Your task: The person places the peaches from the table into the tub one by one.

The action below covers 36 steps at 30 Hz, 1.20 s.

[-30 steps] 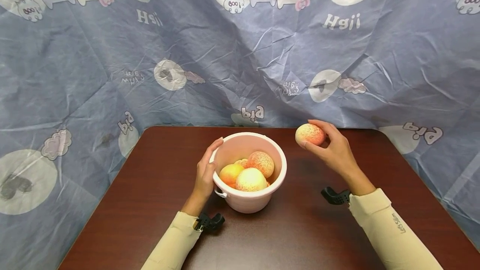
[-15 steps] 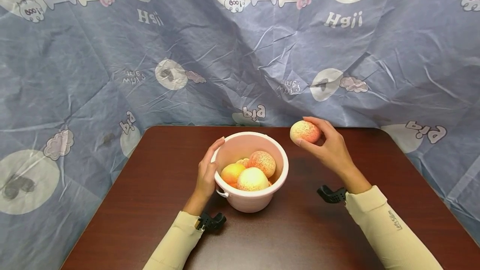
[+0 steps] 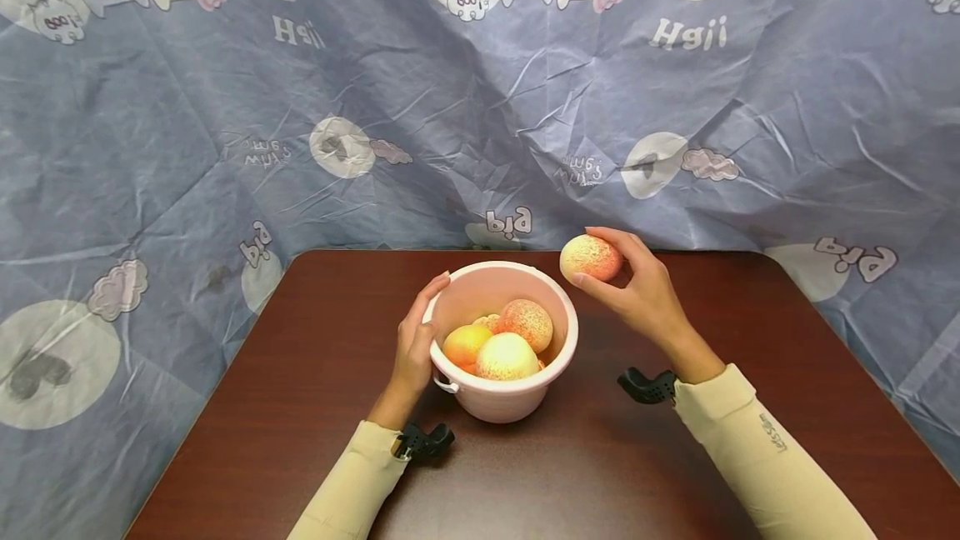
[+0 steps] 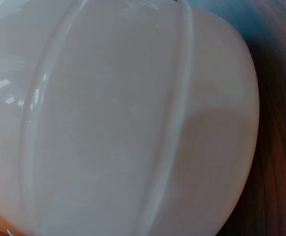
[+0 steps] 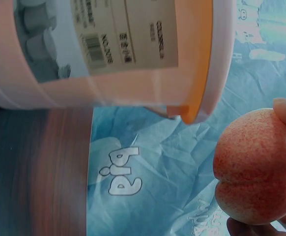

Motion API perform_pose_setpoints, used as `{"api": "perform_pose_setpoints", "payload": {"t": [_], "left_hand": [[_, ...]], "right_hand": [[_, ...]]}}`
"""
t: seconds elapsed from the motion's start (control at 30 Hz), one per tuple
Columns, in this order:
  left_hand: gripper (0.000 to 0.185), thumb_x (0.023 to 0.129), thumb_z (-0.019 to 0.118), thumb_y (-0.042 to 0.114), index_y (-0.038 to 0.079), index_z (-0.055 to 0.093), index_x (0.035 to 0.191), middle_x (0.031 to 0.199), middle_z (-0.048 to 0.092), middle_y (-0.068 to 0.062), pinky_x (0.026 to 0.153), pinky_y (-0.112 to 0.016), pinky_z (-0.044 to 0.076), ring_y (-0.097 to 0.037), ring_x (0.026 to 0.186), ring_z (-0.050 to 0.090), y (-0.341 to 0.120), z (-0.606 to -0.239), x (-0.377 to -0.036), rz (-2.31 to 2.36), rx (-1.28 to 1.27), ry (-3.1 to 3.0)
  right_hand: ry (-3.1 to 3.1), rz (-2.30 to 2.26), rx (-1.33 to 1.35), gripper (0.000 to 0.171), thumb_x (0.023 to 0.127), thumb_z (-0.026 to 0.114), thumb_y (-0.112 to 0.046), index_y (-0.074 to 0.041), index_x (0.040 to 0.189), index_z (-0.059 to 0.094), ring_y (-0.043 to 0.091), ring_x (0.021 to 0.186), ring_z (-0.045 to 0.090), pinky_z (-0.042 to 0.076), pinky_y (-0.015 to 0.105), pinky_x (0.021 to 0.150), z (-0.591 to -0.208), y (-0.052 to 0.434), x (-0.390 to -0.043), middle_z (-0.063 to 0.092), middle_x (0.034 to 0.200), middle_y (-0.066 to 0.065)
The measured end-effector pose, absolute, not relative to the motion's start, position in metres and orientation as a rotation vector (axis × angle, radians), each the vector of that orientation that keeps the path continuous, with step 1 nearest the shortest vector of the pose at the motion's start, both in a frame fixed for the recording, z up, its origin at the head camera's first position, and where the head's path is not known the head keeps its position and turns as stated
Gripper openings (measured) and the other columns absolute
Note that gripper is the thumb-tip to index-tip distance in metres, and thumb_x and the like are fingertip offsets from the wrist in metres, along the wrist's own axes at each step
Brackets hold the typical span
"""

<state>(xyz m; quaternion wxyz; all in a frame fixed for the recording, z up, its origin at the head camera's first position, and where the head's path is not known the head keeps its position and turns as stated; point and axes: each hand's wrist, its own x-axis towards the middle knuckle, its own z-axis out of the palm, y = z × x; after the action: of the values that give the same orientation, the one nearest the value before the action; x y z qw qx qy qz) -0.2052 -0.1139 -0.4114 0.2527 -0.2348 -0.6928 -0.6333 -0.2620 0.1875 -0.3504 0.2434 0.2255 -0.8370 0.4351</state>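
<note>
My right hand pinches a red and cream peach between thumb and fingers, near the right rim of a pale pink bucket. In the right wrist view, the peach shows its crease, and the bucket with its printed label is beside it. My left hand holds the bucket at its left rim, thumb at the edge. Inside are a pale peach, a speckled peach and a yellow-orange fruit, with more fruit partly hidden beneath. The bucket wall fills the left wrist view.
The bucket stands on a dark reddish-brown table. A blue-grey printed cloth hangs behind the table's back edge and along its sides. A small white handle joint sticks out at the bucket's left front.
My right hand has carried the peach leftward and slightly up, toward the bucket. The left hand stays on the rim, and the fruit in the bucket has not moved.
</note>
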Motion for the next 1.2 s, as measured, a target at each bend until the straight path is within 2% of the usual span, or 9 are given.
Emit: {"api": "perform_pose_setpoints", "payload": {"t": [0.13, 0.4, 0.63, 0.8, 0.9, 1.03, 1.2], "left_hand": [[0.058, 0.076, 0.031, -0.008, -0.015, 0.047, 0.132, 0.137, 0.045, -0.032, 0.112, -0.033, 0.030, -0.045, 0.131, 0.039, -0.114, -0.411, -0.205, -1.736, -0.637, -1.877], [0.058, 0.077, 0.031, -0.007, -0.015, 0.046, 0.132, 0.138, 0.045, -0.032, 0.112, -0.032, 0.029, -0.046, 0.131, 0.039, -0.114, -0.411, -0.205, -1.744, -0.642, -1.877], [0.058, 0.076, 0.031, -0.009, -0.016, 0.046, 0.131, 0.137, 0.045, -0.033, 0.112, -0.034, 0.029, -0.047, 0.130, 0.038, -0.114, -0.412, -0.205, -1.735, -0.650, -1.872], [0.057, 0.076, 0.031, -0.010, -0.017, 0.046, 0.131, 0.137, 0.045, -0.033, 0.112, -0.035, 0.029, -0.048, 0.130, 0.039, -0.113, -0.412, -0.205, -1.728, -0.671, -1.850], [0.057, 0.076, 0.030, -0.010, -0.016, 0.046, 0.131, 0.137, 0.046, -0.032, 0.112, -0.034, 0.029, -0.046, 0.130, 0.039, -0.113, -0.412, -0.205, -1.721, -0.669, -1.853], [0.057, 0.077, 0.030, -0.009, -0.016, 0.046, 0.132, 0.137, 0.045, -0.033, 0.112, -0.033, 0.029, -0.046, 0.130, 0.039, -0.113, -0.411, -0.205, -1.722, -0.666, -1.860], [0.057, 0.077, 0.030, -0.010, -0.015, 0.046, 0.131, 0.137, 0.046, -0.031, 0.112, -0.035, 0.029, -0.046, 0.131, 0.039, -0.113, -0.411, -0.205, -1.727, -0.651, -1.867]], "right_hand": [[-2.270, 1.193, 0.652, 0.063, 0.072, 0.085, -0.017, -0.017, 0.129, 0.060, 0.015, 0.111, 0.054, 0.040, 0.013, 0.088, -0.347, 0.179, -0.259, 0.059, 0.125, 0.003], [-2.265, 1.208, 0.721, 0.059, 0.073, 0.080, -0.003, -0.002, 0.127, 0.059, 0.024, 0.109, 0.055, 0.041, 0.014, 0.088, -0.321, 0.153, -0.231, 0.058, 0.123, 0.016], [-2.263, 1.218, 0.791, 0.058, 0.074, 0.080, -0.003, -0.002, 0.127, 0.059, 0.023, 0.111, 0.054, 0.043, 0.017, 0.090, -0.316, 0.139, -0.227, 0.058, 0.123, 0.016], [-2.282, 1.228, 0.814, 0.058, 0.074, 0.081, -0.006, -0.004, 0.128, 0.059, 0.022, 0.117, 0.053, 0.045, 0.027, 0.093, -0.316, 0.132, -0.228, 0.058, 0.126, 0.013], [-2.295, 1.234, 0.823, 0.058, 0.075, 0.081, -0.008, -0.005, 0.128, 0.059, 0.022, 0.115, 0.053, 0.047, 0.029, 0.090, -0.316, 0.128, -0.228, 0.057, 0.127, 0.013], [-2.303, 1.234, 0.827, 0.060, 0.074, 0.081, -0.009, -0.007, 0.129, 0.058, 0.020, 0.112, 0.054, 0.048, 0.027, 0.087, -0.330, 0.127, -0.241, 0.057, 0.127, 0.011], [-2.303, 1.283, 0.853, 0.062, 0.074, 0.082, -0.013, -0.014, 0.131, 0.058, 0.018, 0.110, 0.055, 0.050, 0.035, 0.088, -0.347, 0.126, -0.256, 0.056, 0.128, 0.005]]}}
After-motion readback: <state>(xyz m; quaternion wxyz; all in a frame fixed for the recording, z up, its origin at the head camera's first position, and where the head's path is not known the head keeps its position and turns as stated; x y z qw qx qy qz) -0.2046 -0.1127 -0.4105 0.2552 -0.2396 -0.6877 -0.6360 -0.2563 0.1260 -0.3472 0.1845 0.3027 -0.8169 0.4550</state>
